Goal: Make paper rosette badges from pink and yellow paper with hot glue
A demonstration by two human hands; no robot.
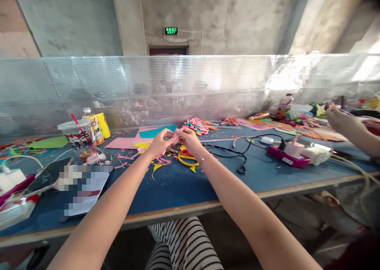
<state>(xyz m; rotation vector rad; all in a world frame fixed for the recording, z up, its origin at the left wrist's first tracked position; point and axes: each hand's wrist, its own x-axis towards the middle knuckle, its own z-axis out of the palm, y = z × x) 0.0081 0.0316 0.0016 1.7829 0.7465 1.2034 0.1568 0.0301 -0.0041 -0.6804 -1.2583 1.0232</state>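
Observation:
Over the blue table, my left hand [162, 142] and my right hand [189, 139] meet with their fingers closed on a small piece of pink paper [176, 136]. Its exact shape is partly hidden by the fingers. Beneath them lie pink paper scraps [126, 159], yellow paper cuttings [157, 168] and a yellow curved item, perhaps a scissor handle [187, 161]. Just behind are sheets of pink paper [118, 142] and teal paper [157, 131]. A multicoloured paper flower [196, 126] sits beyond my right hand.
On the left stand a plastic cup [77, 137] with a red straw, a bottle [95, 125] and a tablet [86, 195]. To the right are black cables [228, 153] and a purple power strip [287, 157]. Another person's hand [341, 119] reaches in at far right. A perforated screen [178, 88] borders the table.

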